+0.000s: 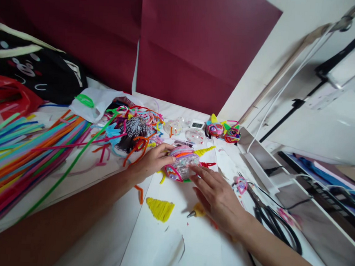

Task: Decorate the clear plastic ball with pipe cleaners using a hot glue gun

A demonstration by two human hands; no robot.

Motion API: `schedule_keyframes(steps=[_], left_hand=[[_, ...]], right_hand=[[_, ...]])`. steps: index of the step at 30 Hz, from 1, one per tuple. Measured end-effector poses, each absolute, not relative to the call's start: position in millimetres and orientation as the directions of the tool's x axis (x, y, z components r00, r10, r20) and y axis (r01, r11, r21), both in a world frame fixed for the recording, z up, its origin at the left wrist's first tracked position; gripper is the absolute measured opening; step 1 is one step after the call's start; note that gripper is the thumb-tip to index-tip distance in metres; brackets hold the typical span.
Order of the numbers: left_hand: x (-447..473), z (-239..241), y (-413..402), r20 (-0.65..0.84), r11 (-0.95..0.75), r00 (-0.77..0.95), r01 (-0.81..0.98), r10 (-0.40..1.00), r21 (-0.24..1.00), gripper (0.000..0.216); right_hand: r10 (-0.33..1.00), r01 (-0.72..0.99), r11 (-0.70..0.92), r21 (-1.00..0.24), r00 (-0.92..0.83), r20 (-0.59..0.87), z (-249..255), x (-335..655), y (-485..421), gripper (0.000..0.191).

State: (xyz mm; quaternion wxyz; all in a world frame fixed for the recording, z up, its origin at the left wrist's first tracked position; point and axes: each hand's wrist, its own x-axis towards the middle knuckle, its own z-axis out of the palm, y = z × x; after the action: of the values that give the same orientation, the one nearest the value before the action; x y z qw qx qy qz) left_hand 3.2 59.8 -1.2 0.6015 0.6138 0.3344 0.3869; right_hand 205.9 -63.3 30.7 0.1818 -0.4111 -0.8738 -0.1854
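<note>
A clear ball wrapped in pink and orange pipe cleaners, with a yellow cone horn, rests on the white table. My left hand grips its left side with fingers curled round it. My right hand lies beside it on the right, fingers stretched out, fingertips touching the ball. A yellow fuzzy triangle lies in front of the ball. A small glue nozzle sits under my right palm's edge.
Long coloured pipe cleaners are spread at the left, a tangle of cut pieces behind the ball. Two finished creatures and clear half-shells stand at the back. Black cables run along the right; a black bag sits far left.
</note>
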Motion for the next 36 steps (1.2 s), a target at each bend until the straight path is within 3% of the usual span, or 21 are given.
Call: schedule_keyframes(steps=[36], left_hand=[[-9.2,22.9,89.1,-0.032,-0.081,0.62,0.152,0.784,0.985,0.04]], right_hand=[[0.641,0.795,0.593,0.128,-0.563,0.522,28.9,201.8,-56.9,0.021]])
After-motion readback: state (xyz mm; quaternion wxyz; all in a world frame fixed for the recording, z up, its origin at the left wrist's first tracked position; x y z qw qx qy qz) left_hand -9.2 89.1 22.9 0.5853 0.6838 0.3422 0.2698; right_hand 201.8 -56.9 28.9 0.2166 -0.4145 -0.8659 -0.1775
